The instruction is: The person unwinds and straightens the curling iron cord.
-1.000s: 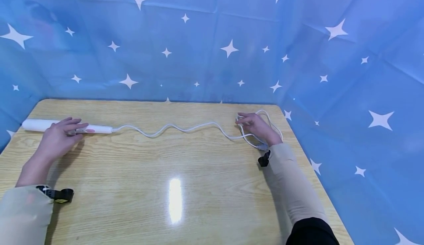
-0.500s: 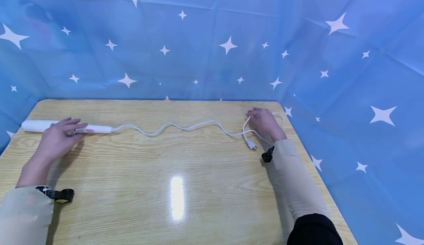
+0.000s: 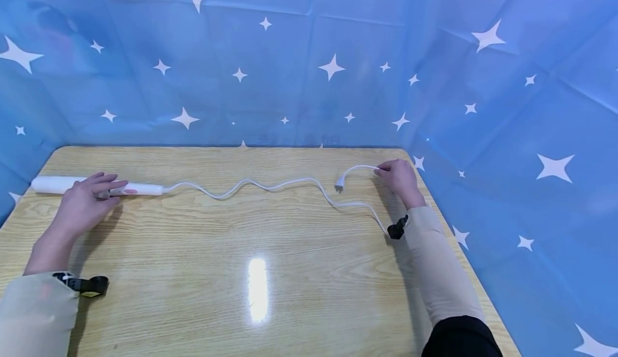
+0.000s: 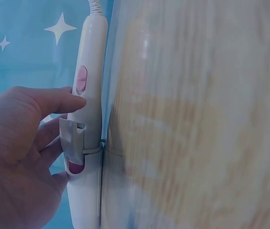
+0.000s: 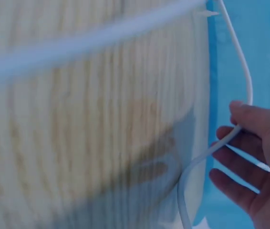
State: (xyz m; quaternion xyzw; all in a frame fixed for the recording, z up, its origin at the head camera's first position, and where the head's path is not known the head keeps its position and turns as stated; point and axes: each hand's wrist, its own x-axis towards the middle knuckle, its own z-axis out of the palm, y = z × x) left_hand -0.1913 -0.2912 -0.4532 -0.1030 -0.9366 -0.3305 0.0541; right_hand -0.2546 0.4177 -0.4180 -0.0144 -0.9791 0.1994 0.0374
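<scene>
A white curling iron (image 3: pixel 145 188) with a pink switch lies along the left of the table. My left hand (image 3: pixel 86 198) holds it around the middle, thumb on the near side and fingers reaching over the top. In the left wrist view its grey lever (image 4: pixel 73 138) shows beside the fingers. A wavy white cord (image 3: pixel 275 189) runs from the iron's end toward the right. At the back right corner my right hand (image 3: pixel 399 180) pinches the cord near its plug (image 3: pixel 340 183), which dangles to the left of the fingers. Another stretch of cord drops behind my right wrist.
The wood-grain table (image 3: pixel 193 249) carries a bright light reflection (image 3: pixel 257 290) near its middle. A blue curtain with white stars (image 3: pixel 289 67) stands behind it and along the right side. Black cameras (image 3: pixel 398 229) sit on both wrists.
My right hand has moved right along the cord, and the loose loop there has opened out. The plug has swung up and left. My left hand stays on the curling iron.
</scene>
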